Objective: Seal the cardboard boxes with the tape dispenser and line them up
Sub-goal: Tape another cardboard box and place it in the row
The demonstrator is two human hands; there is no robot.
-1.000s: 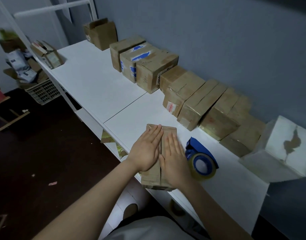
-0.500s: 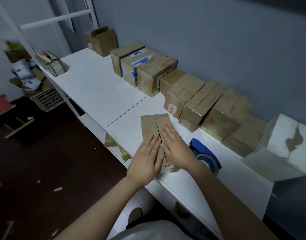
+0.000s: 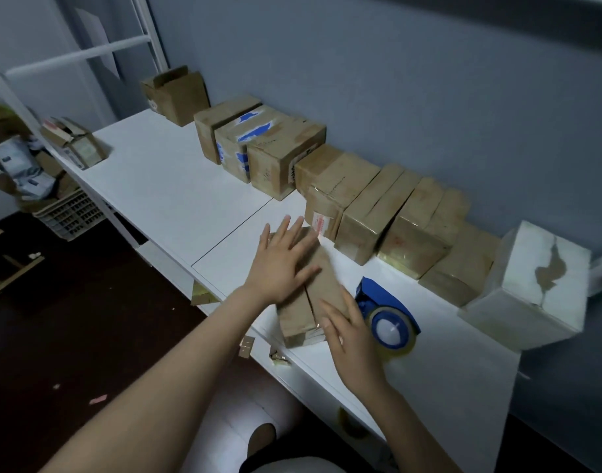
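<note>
A small brown cardboard box (image 3: 313, 295) lies near the front edge of the white table (image 3: 163, 186), its two top flaps meeting in a lengthwise seam. My left hand (image 3: 282, 264) presses flat on the box's far half, fingers spread. My right hand (image 3: 350, 329) rests on the near right corner of the box, fingers apart. A blue tape dispenser (image 3: 388, 312) with a roll of clear tape sits on the table just right of the box, touching my right hand's side. A row of brown boxes (image 3: 361, 206) stands along the wall.
A white box (image 3: 535, 288) with a torn patch ends the row at right. An open box (image 3: 176, 93) stands at the far end and another opened box (image 3: 74, 141) at the far left edge. A crate of packages (image 3: 67, 216) sits on the floor at left.
My left hand has slid forward over the box's far half. My right hand has drawn back to the near right corner, beside the dispenser. The box has turned slightly.
</note>
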